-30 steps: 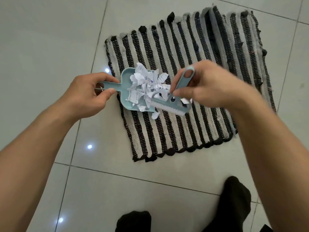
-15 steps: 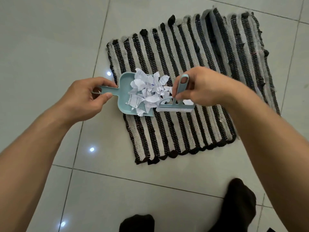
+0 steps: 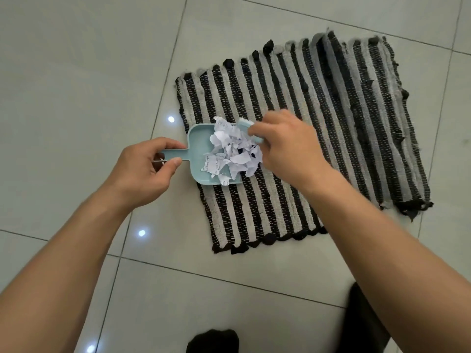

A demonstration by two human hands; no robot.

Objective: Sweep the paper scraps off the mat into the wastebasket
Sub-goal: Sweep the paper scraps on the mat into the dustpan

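A black-and-grey striped mat [image 3: 331,118] lies on the tiled floor. A pale blue dustpan [image 3: 200,151] rests on the mat's left edge, its handle pinched in my left hand [image 3: 145,169]. A heap of white paper scraps [image 3: 234,151] fills the pan's open side. My right hand [image 3: 288,143] is closed over a small pale blue brush [image 3: 248,126] at the right of the heap; only the brush's top end shows past my fingers. No wastebasket is in view.
Glossy grey floor tiles [image 3: 76,72] surround the mat, with bright light reflections to its left. My dark-socked feet [image 3: 214,341] stand at the bottom edge, one in the middle and one to the right.
The brush has moved up and to the left, from the lower right of the heap against its right side. The scraps are pushed further into the pan. The view has shifted.
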